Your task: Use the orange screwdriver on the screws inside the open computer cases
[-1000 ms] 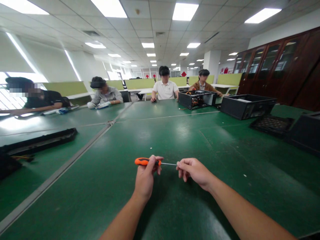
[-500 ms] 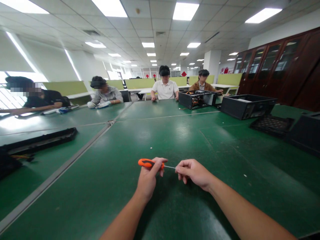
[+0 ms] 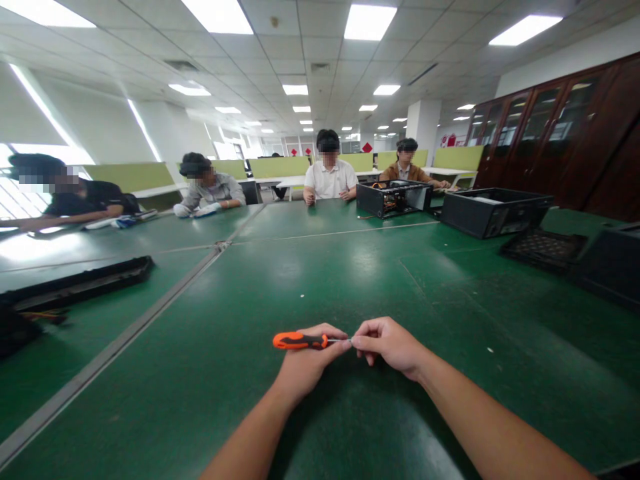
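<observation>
Over the surface (image 3: 240, 393), the left hand (image 3: 307, 363) pinched the screwdriver (image 3: 301, 341) by its shaft while the right hand (image 3: 387, 341) pinched its tip end, seemingly a steadying step, and any next move appeared to call for one firm grip

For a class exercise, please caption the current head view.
Left hand and right hand hold an orange-and-black screwdriver above a green table, an open computer case beyond.

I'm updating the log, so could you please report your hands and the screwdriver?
Left hand holding orange screwdriver. Right hand pinching its tip end. Open computer case farther off, beyond both hands.
</observation>
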`<state>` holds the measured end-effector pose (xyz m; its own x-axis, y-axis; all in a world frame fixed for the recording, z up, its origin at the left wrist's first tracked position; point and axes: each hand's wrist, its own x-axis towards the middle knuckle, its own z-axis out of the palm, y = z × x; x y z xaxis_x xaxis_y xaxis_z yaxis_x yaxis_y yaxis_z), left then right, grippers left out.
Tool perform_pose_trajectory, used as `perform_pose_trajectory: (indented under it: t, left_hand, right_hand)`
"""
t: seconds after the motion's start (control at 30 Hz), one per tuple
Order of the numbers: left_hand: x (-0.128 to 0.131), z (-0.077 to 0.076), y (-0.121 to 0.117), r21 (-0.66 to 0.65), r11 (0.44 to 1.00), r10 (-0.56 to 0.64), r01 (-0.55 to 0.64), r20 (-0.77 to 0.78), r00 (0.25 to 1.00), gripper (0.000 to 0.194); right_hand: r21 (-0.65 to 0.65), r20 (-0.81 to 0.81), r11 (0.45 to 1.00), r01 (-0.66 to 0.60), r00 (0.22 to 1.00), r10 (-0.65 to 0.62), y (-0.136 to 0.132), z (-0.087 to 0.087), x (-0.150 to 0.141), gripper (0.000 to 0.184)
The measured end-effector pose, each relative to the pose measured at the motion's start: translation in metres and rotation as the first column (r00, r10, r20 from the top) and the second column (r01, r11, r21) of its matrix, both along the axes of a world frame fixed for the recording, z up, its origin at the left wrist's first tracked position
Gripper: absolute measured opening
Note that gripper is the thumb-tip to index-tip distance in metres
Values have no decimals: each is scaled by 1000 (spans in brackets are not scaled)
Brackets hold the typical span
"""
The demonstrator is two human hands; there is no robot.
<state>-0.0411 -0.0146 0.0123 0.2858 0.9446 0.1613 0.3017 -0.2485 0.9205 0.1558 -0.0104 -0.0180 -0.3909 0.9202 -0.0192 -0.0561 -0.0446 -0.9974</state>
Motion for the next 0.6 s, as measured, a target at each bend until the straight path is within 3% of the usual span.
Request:
perform_pose_trajectory:
  t: [0.17, 0.3, 0.6]
  left_hand:
    - [2, 3, -2, -12, 1000, -14, 14, -29, 999, 15]
    - [1, 2, -3, -60, 997, 41, -42, -10, 999, 15]
    - [4, 1, -4, -153, 988, -24, 38, 96, 995, 23]
  right_hand:
    - [-15, 42, 998, -56, 998, 56, 0, -3, -1, 44]
    - [-21, 52, 995, -94, 994, 94, 0, -4, -3, 51]
    - [6, -12, 999, -34, 999, 34, -2, 3, -1, 40]
